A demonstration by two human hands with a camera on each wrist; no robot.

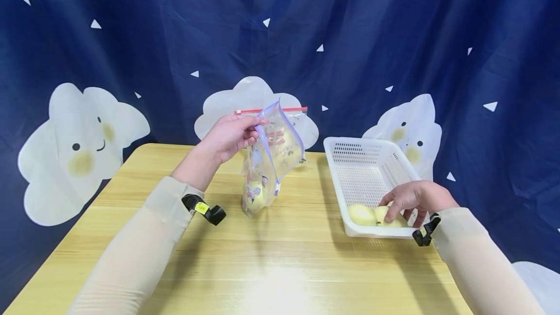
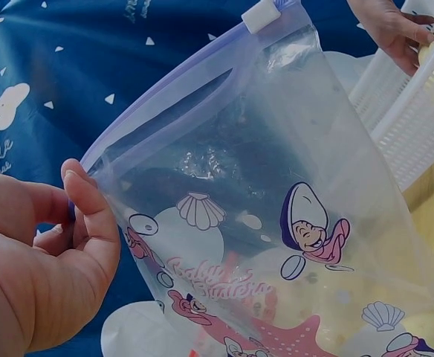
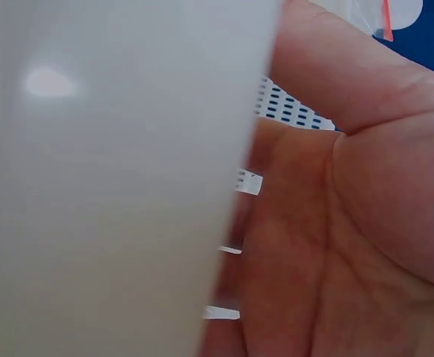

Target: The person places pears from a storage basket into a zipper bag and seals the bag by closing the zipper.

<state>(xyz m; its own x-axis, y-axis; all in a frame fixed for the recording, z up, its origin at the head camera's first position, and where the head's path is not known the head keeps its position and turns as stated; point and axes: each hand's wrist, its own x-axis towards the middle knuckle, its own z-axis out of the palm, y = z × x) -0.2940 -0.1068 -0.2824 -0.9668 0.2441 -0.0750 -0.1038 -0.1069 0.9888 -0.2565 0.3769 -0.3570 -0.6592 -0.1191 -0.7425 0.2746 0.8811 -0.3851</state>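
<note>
My left hand (image 1: 234, 135) pinches the purple zip edge of a clear printed bag (image 1: 268, 159) and holds it upright over the table, its mouth gaping to the right. A pale yellow fruit (image 1: 253, 197) lies in the bottom of this bag. In the left wrist view, the bag (image 2: 232, 193) shows shells and pink cartoon figures, with a white slider (image 2: 261, 15) at the zip. My right hand (image 1: 413, 201) reaches into a white basket (image 1: 334, 179), thumb and fingers around a round pale yellow fruit (image 1: 381, 214). Beside that lies another yellow fruit (image 1: 361, 214). The basket wall hides my right fingertips in the right wrist view.
Behind the held bag stands a second clear bag with a red zip (image 1: 294, 109), yellow showing through it. The wooden table (image 1: 210, 266) ends at a dark blue curtain (image 1: 175, 23) with clouds and white triangles.
</note>
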